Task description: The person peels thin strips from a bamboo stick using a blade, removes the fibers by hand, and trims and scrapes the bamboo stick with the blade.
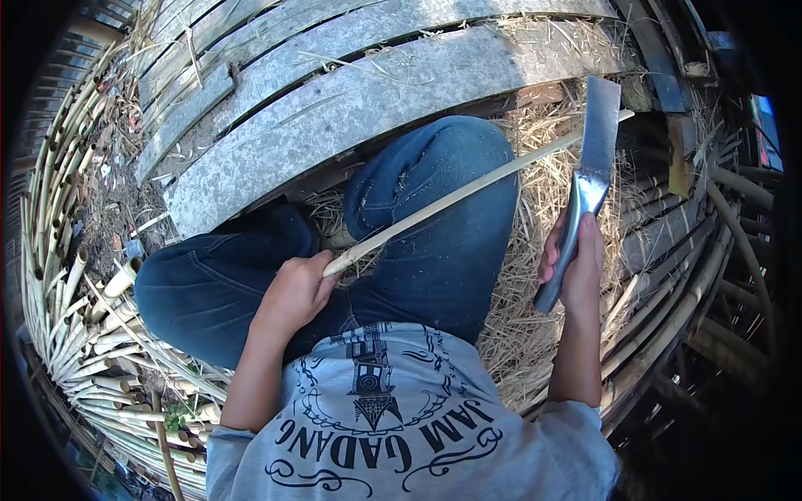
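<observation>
My left hand [294, 292] is closed around the near end of a long, pale bamboo strip [451, 197]. The strip slants up to the right across my raised knee, and its far end passes behind the blade. In my right hand [582, 255] is a machete [600, 125] with a broad, squared blade pointing up and a smooth, dark, curved handle. From this view I cannot tell whether the blade touches the strip. My fingers wrap the handle beside my right knee.
Weathered planks [334, 125] lie in front of my legs. Shavings [535, 200] cover the ground to my right. Many bamboo poles [109, 351] are stacked along the left, and more poles [668, 309] run along the right side. A small loose board [188, 117] rests at the upper left.
</observation>
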